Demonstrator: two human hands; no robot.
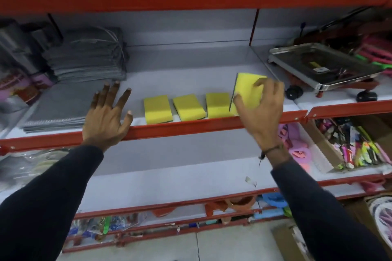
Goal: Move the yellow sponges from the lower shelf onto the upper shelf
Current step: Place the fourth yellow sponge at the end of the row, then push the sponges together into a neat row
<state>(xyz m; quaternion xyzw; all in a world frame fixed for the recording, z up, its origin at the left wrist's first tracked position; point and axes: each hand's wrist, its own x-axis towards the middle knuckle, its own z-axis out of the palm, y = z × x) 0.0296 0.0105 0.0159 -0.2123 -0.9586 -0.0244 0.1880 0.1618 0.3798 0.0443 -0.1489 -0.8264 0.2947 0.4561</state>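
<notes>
Three yellow sponges with green undersides lie side by side near the front of the upper shelf [191,82]: a left sponge [157,108], a middle sponge [188,107] and a right sponge [216,105]. My right hand [262,110] grips a fourth yellow sponge [246,89], tilted up on its edge just right of that row, above the shelf's red front lip [201,126]. My left hand [108,112] is spread open with its palm resting on the lip, left of the row. The lower shelf [169,171] shows bare grey board with no sponge in sight.
Folded grey cloths [89,55] are stacked at the back left of the upper shelf, with flat grey mats [61,108] in front. A metal trolley [324,68] stands at the right. Pink items [297,146] and a box of colourful tools [356,146] sit on the lower right.
</notes>
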